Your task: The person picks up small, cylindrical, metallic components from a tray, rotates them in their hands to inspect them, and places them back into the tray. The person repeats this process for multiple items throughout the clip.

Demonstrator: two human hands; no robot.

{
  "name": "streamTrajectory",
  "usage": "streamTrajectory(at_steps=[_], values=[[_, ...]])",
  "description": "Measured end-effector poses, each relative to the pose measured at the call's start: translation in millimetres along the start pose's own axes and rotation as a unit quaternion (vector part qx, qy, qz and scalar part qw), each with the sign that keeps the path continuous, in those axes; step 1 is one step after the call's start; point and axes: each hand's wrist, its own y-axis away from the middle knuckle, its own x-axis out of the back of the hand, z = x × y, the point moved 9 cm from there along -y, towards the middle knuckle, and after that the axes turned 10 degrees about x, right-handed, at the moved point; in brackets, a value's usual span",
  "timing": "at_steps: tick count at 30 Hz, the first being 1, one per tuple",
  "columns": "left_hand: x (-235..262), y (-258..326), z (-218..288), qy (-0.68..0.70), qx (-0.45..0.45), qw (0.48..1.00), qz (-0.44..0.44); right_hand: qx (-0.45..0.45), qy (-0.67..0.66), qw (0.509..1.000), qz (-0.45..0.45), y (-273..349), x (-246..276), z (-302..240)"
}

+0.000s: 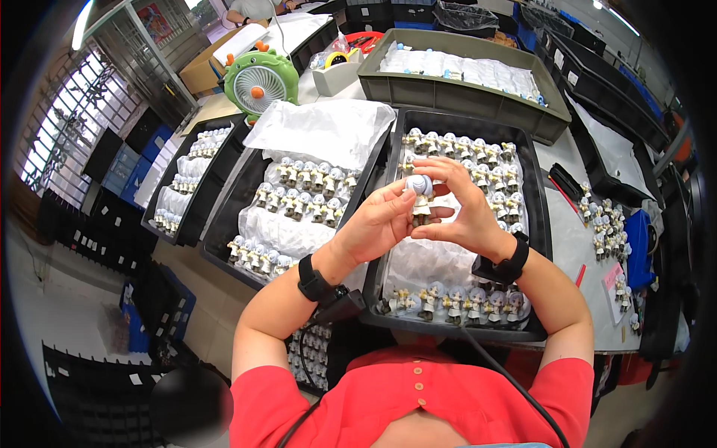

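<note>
Between my two hands, above the right-hand black tray [544, 224], is a small figurine [421, 200] with pale blue-white hair, a light coat and dark legs, held upright. My left hand [377, 220] grips it from the left, thumb beside its head. My right hand [472, 213] curves around it from the right, with fingers at the head and thumb near the feet. Rows of similar figurines [454, 302] stand or lie in this tray on white wrapping sheet [426, 267]. The middle black tray [216, 237] carries more rows, partly covered by a white sheet [321, 131].
A third black tray [179, 233] of figurines sits at the left. Behind are a green fan [258, 82] and an olive crate [463, 97] with wrapped pieces. Loose figurines [609, 228] lie on the table at right, near a red pen [580, 275] and a blue bin [638, 250].
</note>
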Motion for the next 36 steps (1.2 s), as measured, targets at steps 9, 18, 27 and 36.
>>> streamTrajectory(at_steps=[9, 18, 27, 36], values=[[12, 3, 7, -0.010, -0.045, 0.998, 0.037, 0.014, 0.060, 0.995, 0.078, 0, 10, -3], [19, 4, 12, -0.045, -0.077, 0.993, 0.076, 0.043, 0.213, 0.975, 0.040, 1, 6, -10], [25, 5, 16, -0.037, -0.080, 0.992, 0.089, 0.061, 0.191, 0.978, 0.063, 5, 7, -10], [22, 5, 16, 0.009, -0.070, 0.996, 0.059, 0.045, 0.181, 0.980, 0.070, 5, 11, -9]])
